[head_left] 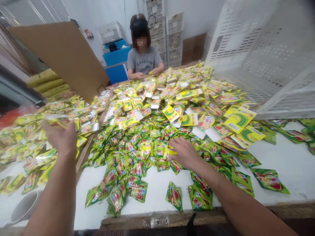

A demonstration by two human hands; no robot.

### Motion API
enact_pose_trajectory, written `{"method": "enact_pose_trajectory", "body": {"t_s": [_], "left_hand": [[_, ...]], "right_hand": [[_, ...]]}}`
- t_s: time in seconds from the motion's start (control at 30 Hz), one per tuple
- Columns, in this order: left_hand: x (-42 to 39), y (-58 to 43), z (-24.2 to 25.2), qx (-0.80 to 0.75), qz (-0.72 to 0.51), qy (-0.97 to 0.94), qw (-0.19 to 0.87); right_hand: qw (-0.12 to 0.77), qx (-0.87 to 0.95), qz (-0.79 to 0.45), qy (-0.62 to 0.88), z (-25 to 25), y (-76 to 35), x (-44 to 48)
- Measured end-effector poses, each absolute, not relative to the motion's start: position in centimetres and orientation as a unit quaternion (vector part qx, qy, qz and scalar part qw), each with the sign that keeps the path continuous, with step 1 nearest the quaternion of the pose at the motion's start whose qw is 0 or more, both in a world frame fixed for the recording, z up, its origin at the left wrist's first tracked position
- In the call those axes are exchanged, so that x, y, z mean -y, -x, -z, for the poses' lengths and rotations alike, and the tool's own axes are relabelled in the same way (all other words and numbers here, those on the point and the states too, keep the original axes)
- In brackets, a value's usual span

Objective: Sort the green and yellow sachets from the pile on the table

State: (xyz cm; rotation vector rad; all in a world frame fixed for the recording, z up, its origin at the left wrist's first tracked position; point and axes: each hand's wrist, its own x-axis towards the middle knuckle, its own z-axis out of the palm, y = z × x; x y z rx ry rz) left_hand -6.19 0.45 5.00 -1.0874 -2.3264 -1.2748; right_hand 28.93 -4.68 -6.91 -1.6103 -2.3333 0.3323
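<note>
My left hand (61,136) is stretched out above the pile of yellow boxes (46,159) on the left, fingers spread and smeared by motion. A pale, blurred box lies just beyond its fingertips, apparently apart from them. On the right, my right hand (183,150) reaches down into the heap of small green packets (133,164) printed with watermelon slices. Its thumb and fingers close around a small yellow packet (169,151). Yellow and green cardboard boxes (188,95), some with white flaps open, are heaped just behind the green packets.
A wooden strip (85,154) divides the table. A white perforated crate (273,65) stands at the right, a grey cup (26,206) at the front left. Across the table, a person (144,57) handles a yellow item. Behind are stacked crates (174,39) and a cardboard sheet (61,52).
</note>
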Motion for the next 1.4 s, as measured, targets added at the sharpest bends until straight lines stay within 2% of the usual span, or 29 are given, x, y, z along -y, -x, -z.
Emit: {"method": "enact_pose_trajectory", "body": {"t_s": [0.03, 0.1, 0.13, 0.23, 0.33, 0.5, 0.6, 0.67, 0.77, 0.83, 0.93, 1.1, 1.2, 1.3, 1.4], "left_hand": [[-0.4, 6.5, -5.3, 0.795, 0.442, 0.378, 0.174], [0.2, 5.3, -4.7, 0.792, 0.405, 0.425, 0.168], [0.7, 4.0, -3.7, 0.800, 0.372, 0.451, 0.135], [2.5, -1.8, 0.3, 0.766, 0.251, 0.589, -0.053], [3.7, -7.4, 3.6, 0.699, 0.211, 0.670, -0.137], [3.6, -12.4, 6.3, 0.658, 0.148, 0.736, -0.064], [2.9, -13.1, 7.2, 0.643, 0.180, 0.740, -0.081], [2.5, -12.8, 7.3, 0.629, 0.244, 0.722, -0.156], [2.0, -11.9, 6.6, 0.560, 0.336, 0.659, -0.372], [1.9, -11.3, 5.9, 0.496, 0.357, 0.602, -0.513], [2.1, -11.1, 5.2, 0.460, 0.369, 0.522, -0.616], [2.9, -12.0, 5.8, 0.461, 0.420, 0.475, -0.621], [3.0, -12.4, 6.4, 0.466, 0.443, 0.474, -0.602], [2.9, -12.5, 6.5, 0.467, 0.424, 0.482, -0.608], [2.6, -12.2, 6.0, 0.464, 0.389, 0.512, -0.609]], "right_hand": [[0.130, 0.812, -0.105, 0.560, 7.1, -28.5, 4.7], [0.119, 0.811, -0.106, 0.563, 7.4, -28.0, 4.8], [0.119, 0.810, -0.111, 0.563, 7.5, -28.0, 4.7], [0.138, 0.802, -0.137, 0.564, 7.5, -28.4, 4.4], [0.161, 0.774, -0.173, 0.588, 7.3, -29.3, 3.9], [0.206, 0.729, -0.187, 0.625, 7.0, -30.1, 3.4], [0.261, 0.695, -0.214, 0.635, 6.9, -30.4, 3.2], [0.324, 0.670, -0.267, 0.612, 6.9, -30.5, 3.0], [0.410, 0.635, -0.393, 0.524, 7.2, -30.3, 2.7], [0.429, 0.608, -0.472, 0.473, 7.5, -29.8, 2.6], [0.437, 0.565, -0.547, 0.435, 7.8, -29.0, 2.7], [0.469, 0.567, -0.486, 0.472, 7.7, -28.0, 3.3], [0.473, 0.522, -0.538, 0.462, 7.6, -27.8, 3.6], [0.435, 0.497, -0.606, 0.443, 7.6, -28.0, 3.7], [0.401, 0.546, -0.568, 0.467, 7.4, -28.3, 3.6]]}}
